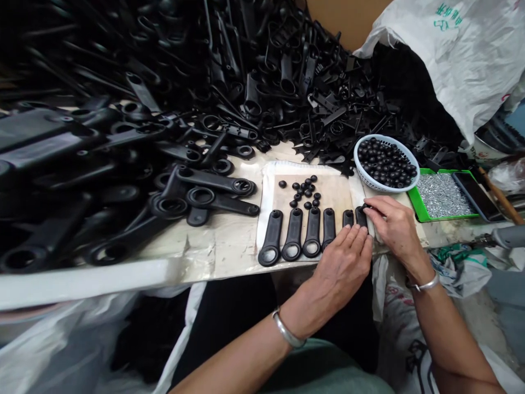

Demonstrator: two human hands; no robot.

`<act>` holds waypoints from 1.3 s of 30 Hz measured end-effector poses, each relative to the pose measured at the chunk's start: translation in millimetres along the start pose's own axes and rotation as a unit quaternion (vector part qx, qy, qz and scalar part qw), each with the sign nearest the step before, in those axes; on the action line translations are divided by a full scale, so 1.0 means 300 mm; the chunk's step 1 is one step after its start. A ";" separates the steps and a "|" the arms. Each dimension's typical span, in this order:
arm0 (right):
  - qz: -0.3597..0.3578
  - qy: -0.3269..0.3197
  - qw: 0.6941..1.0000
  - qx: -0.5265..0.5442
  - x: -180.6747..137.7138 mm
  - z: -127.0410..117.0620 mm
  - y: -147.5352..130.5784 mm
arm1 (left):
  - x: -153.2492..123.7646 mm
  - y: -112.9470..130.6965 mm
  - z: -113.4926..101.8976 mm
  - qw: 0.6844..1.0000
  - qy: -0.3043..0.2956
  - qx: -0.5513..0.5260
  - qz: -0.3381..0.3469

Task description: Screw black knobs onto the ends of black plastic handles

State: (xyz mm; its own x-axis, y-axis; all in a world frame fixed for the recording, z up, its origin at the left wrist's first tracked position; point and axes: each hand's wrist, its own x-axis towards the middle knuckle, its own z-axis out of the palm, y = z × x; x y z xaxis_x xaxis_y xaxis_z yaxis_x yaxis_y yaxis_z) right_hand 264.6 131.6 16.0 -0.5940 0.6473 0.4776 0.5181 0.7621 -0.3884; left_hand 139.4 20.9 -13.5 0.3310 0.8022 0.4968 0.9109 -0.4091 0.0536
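Observation:
Several black plastic arms, each with a ring at one end, lie side by side on a white-edged work pad (268, 189). My left hand (346, 254) rests palm down across the lower ends of the rightmost arms, fingers stretched out, hiding their rings. My right hand (389, 224) pinches at the narrow top end of the rightmost black arm (361, 216). A small dark bit shows at those fingertips, too covered to make out. Loose black balls (307, 192) are scattered on the pad above the row. The leftmost black arm (272, 235) lies untouched, slightly tilted.
Right of the pad stands a pale blue basket (361, 171) full of black balls. Beside it, a green tray (416, 202) holds small metal pieces, with a phone (476, 194) across it. Black plastic parts (205, 200) heap up left and behind. A power tool (506, 237) sits far right.

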 end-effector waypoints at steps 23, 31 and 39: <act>0.094 -0.123 0.980 -0.128 0.009 0.017 -0.067 | -0.039 -0.037 0.032 0.998 -0.008 -0.063 0.011; 0.149 -0.035 0.983 -0.103 -0.037 0.039 -0.144 | -0.069 -0.075 0.016 0.995 -0.027 -0.078 0.049; 0.150 0.043 0.986 -0.065 -0.109 0.046 -0.169 | -0.136 -0.109 -0.050 0.996 -0.032 -0.076 0.013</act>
State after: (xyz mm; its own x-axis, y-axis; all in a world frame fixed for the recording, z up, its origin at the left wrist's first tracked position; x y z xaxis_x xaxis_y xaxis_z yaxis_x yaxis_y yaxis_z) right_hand 249.3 72.0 9.3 -0.3497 0.8355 0.4239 0.7408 0.5236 -0.4207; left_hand 92.6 -5.0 -22.5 0.3739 0.8142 0.4441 0.8551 -0.4880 0.1748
